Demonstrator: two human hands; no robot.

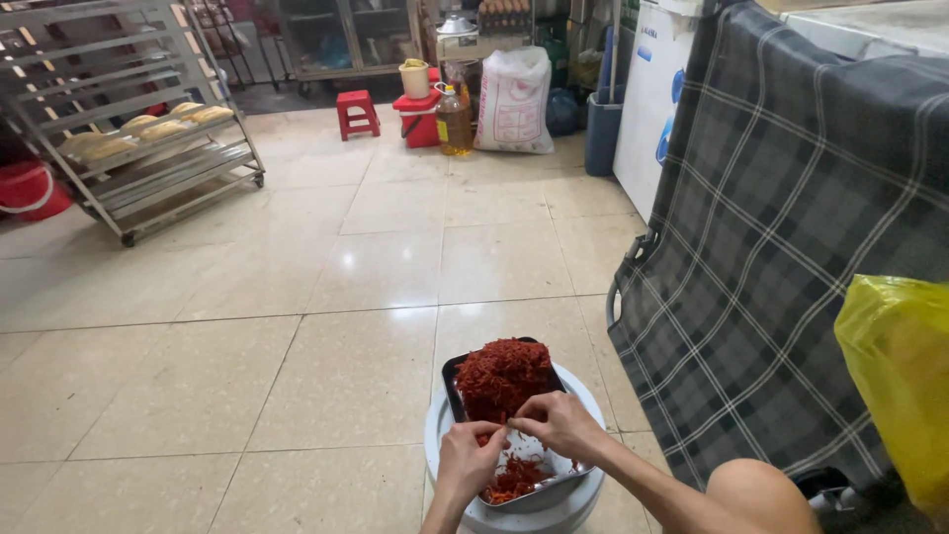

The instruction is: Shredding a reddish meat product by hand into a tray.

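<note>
A heap of red shredded food [501,376] fills a dark rectangular tray [451,381] set on top of a white round bucket [435,435]. In front of the tray a metal bowl [554,489] holds a smaller pile of red shreds [514,480]. My left hand [467,460] and my right hand [560,423] meet above the bowl at the near edge of the heap, fingers pinched on a bit of the red shreds between them.
A plaid folding cot [791,227] leans on the right with a yellow plastic bag [900,366] beside it. A metal rack with bread loaves [148,129] stands far left. A red stool [357,112], oil bottle [454,121], white sack [514,99] and blue bin [601,133] line the back.
</note>
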